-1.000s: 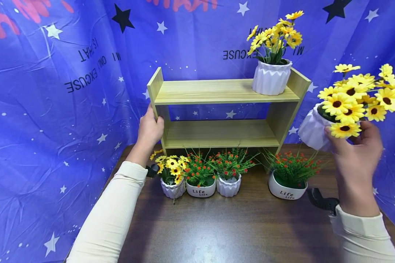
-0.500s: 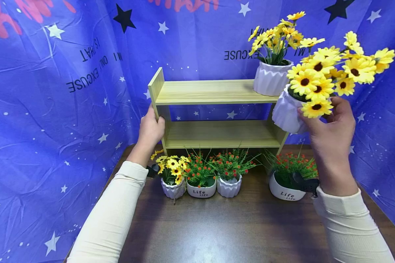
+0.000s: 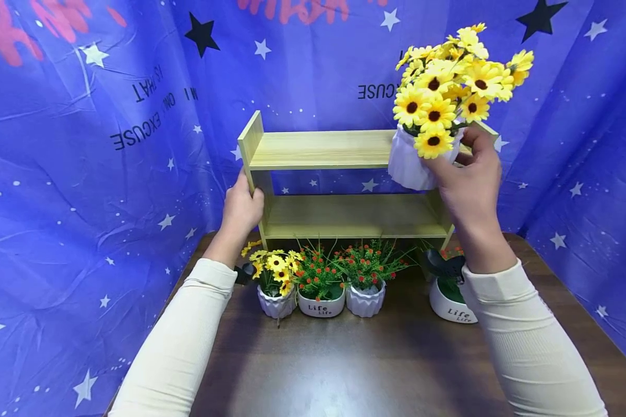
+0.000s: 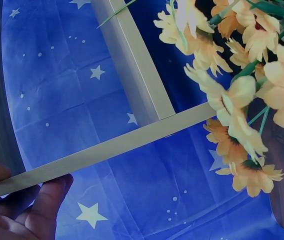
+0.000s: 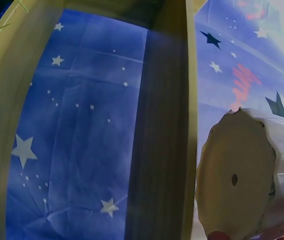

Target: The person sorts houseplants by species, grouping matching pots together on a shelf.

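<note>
My right hand [image 3: 472,179] holds a white fluted flowerpot [image 3: 408,163] of yellow daisy-like artificial flowers in front of the wooden shelf's [image 3: 323,147] top board, at its right end. In the right wrist view the pot's round underside [image 5: 237,180], with a small hole, shows beside the board's edge. Another yellow-flowered pot stands on that board, mostly hidden behind the held one. My left hand [image 3: 242,205] grips the shelf's left side panel [image 3: 251,139]. In the left wrist view its fingers [image 4: 49,200] lie against the panel's edge.
On the brown table [image 3: 292,365], before the shelf, stand a small yellow-flowered pot [image 3: 276,304], an oval "Life" planter [image 3: 320,307] and a fluted pot [image 3: 365,301] with red-dotted greenery. A second "Life" planter [image 3: 451,310] is partly behind my right forearm. Blue starry cloth [image 3: 83,231] hangs around.
My right hand has carried the yellow-flowered pot leftward and up from the right of the shelf to its top board, now covering the pot standing there. The left hand keeps its grip on the panel.
</note>
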A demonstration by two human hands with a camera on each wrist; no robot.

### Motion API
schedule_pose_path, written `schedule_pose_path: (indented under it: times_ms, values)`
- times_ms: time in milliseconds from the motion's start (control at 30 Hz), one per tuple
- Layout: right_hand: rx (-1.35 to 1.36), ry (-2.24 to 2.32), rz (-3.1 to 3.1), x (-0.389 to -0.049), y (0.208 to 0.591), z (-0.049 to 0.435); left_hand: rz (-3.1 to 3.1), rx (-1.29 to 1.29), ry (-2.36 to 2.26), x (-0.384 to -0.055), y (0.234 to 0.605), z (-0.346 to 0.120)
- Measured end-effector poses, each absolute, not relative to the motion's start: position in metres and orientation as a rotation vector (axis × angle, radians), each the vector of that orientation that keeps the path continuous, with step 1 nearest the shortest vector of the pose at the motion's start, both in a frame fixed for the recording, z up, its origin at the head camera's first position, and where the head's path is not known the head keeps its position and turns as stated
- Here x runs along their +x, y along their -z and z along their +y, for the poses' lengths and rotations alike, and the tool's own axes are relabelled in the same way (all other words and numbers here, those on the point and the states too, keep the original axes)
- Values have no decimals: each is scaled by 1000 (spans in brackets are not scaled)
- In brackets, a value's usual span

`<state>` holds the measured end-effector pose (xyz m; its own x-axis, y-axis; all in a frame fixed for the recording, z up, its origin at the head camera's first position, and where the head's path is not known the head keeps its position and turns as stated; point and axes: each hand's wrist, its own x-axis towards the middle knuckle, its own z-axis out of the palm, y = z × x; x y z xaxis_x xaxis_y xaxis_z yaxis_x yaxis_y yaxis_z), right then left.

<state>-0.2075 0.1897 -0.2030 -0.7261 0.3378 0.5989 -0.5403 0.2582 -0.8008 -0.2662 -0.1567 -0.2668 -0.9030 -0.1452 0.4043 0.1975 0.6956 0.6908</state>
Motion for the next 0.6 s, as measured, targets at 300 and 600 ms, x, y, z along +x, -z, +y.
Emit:
schedule_pose_path:
  times_ms: [300, 600]
  values:
    - [116, -1579, -1904, -227, 201, 173, -2491, -36, 1097, -268, 269, -157]
    - [21, -1500, -2085, -236, 191, 161, -2475, -51, 1101, -268, 268, -158]
